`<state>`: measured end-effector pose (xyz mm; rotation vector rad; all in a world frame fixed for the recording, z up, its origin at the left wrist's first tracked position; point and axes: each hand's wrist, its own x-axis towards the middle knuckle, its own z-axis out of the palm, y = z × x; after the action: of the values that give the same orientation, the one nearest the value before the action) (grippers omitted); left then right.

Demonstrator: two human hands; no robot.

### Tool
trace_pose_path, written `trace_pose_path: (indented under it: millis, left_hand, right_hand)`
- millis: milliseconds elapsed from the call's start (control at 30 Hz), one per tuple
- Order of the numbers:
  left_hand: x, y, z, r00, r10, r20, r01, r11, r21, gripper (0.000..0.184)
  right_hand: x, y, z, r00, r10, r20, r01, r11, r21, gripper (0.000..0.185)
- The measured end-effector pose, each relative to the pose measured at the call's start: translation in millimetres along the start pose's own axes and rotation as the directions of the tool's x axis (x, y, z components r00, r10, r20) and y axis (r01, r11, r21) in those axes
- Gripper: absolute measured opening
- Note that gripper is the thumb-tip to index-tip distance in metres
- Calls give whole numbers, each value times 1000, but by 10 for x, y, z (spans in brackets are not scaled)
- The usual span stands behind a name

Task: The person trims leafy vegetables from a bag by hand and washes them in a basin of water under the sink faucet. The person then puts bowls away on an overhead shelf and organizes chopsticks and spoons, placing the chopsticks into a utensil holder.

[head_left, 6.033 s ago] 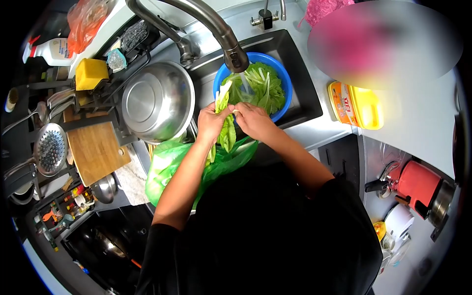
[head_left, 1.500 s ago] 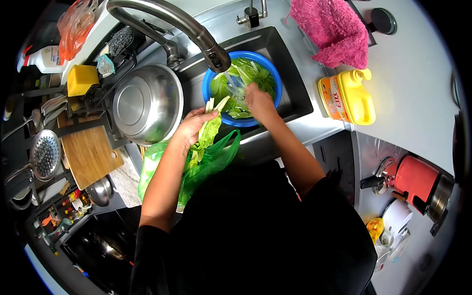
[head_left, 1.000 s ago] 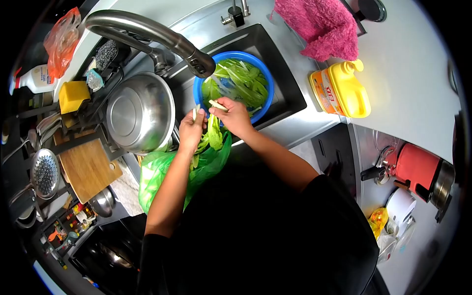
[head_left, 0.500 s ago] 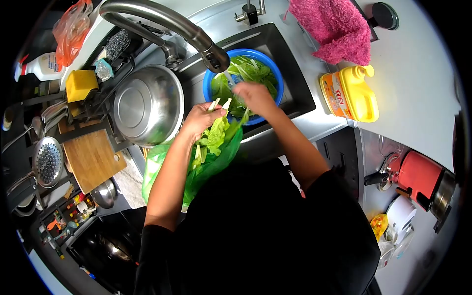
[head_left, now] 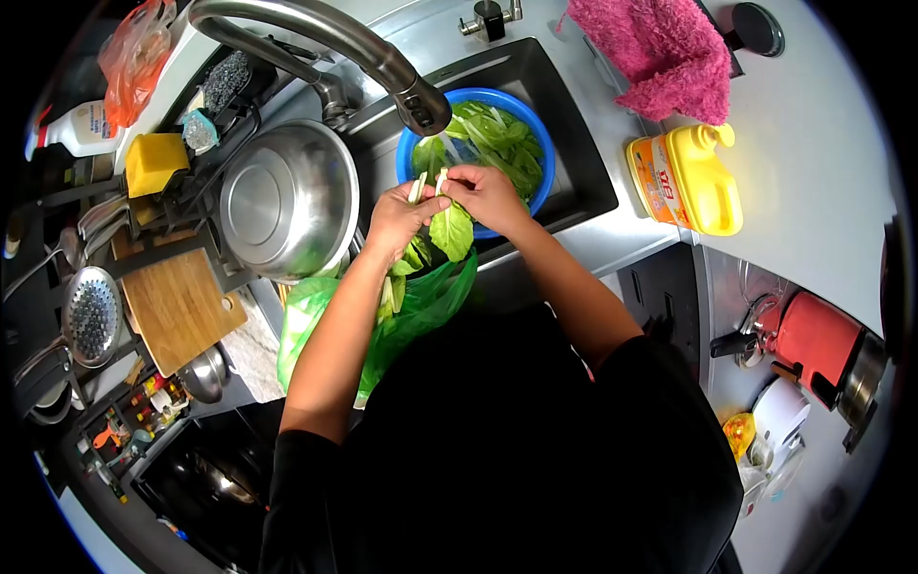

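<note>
My left hand (head_left: 394, 222) is closed around pale stalks of leafy greens (head_left: 392, 297), whose leaves hang over the green plastic bag (head_left: 316, 301). Close beside it, my right hand (head_left: 488, 196) pinches a single green leaf (head_left: 451, 232) by its pale stem. Both hands are at the near edge of the blue basin (head_left: 548, 163), which stands in the dark sink (head_left: 588, 182) with many green leaves inside. Above the basin hangs the faucet head (head_left: 424, 108), with water running from it.
A steel bowl (head_left: 287, 201) lies upside down left of the sink. To the right stand a yellow jug (head_left: 703, 187) and a pink cloth (head_left: 660, 57). A cutting board (head_left: 182, 311), a yellow sponge (head_left: 155, 165) and a skimmer (head_left: 92, 316) are at the left.
My right hand has come back from over the basin to my left hand and now holds a leaf. Earlier it moved between the basin and the greens. The view has shifted slightly.
</note>
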<state>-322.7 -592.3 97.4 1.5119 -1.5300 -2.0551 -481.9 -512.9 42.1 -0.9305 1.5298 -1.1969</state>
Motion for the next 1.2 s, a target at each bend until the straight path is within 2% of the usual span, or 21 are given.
trace_pose_path:
  millis: [67, 167, 267, 367, 467, 567, 667, 700, 733, 767, 800, 900, 933, 1000, 1033, 1133, 1200]
  left_hand:
    - [45, -45, -11, 1000, 14, 22, -15, 999, 32, 17]
    - [109, -85, 11, 996, 65, 60, -70, 994, 85, 14]
    - [47, 137, 49, 997, 69, 34, -72, 993, 98, 13]
    - [65, 211, 46, 996, 83, -17, -85, 990, -115, 14]
    - [119, 176, 8, 993, 114, 3, -114, 993, -11, 14]
    - [179, 54, -39, 992, 120, 37, -124, 986, 109, 14]
    - [154, 24, -11, 980, 192, 56, -200, 933, 298, 14]
    - [148, 14, -8, 976, 215, 45, -218, 932, 290, 13]
    - [142, 2, -9, 971, 237, 34, -237, 929, 283, 13]
    - [139, -5, -14, 966, 259, 26, -256, 926, 277, 12]
    - [120, -5, -29, 973, 232, 4, -228, 956, 184, 12]
    - [118, -46, -52, 965, 258, -47, -248, 956, 159, 13]
    - [117, -61, -61, 962, 267, -54, -257, 957, 135, 13]
    - [108, -58, -54, 961, 264, -81, -252, 958, 134, 13]
    - [101, -36, -48, 960, 264, -96, -251, 959, 134, 13]
    - [78, -8, -17, 972, 230, -56, -226, 971, 75, 14]
    - [82, -5, -46, 989, 147, -32, -144, 986, 84, 14]
  right_hand:
    - [-45, -183, -66, 997, 73, 19, -70, 991, -111, 26]
    - [-73, -315, -70, 1000, -26, 4, 27, 978, -207, 23]
    - [2, -199, -64, 925, -379, -40, 315, 819, -480, 19]
    - [15, -230, -123, 847, -523, 96, 473, 659, -584, 14]
    - [-4, -263, -106, 807, -570, 156, 526, 572, -630, 12]
    - [-25, -261, -126, 836, -491, 246, 528, 596, -605, 14]
    - [-65, -300, -98, 946, -244, 212, 322, 760, -564, 18]
    - [-26, -192, -82, 980, -144, 136, 186, 900, -394, 20]
    - [38, -37, -61, 996, -25, 81, 40, 980, -195, 22]
    - [80, 119, -52, 993, 104, 52, -105, 994, 20, 24]
    - [79, 75, -63, 984, 177, 34, -177, 909, 378, 26]
    - [61, -100, -129, 951, 231, 204, -304, 816, 492, 27]
    - [42, -272, -161, 916, 260, 305, -374, 827, 419, 25]
    - [51, -318, -170, 950, 171, 263, -202, 975, 97, 25]
    - [62, -350, -175, 959, 118, 256, -102, 992, -75, 25]
    - [34, -507, -164, 981, -96, 166, 163, 874, -457, 25]
    - [50, -446, -141, 959, -215, 184, 279, 827, -488, 26]
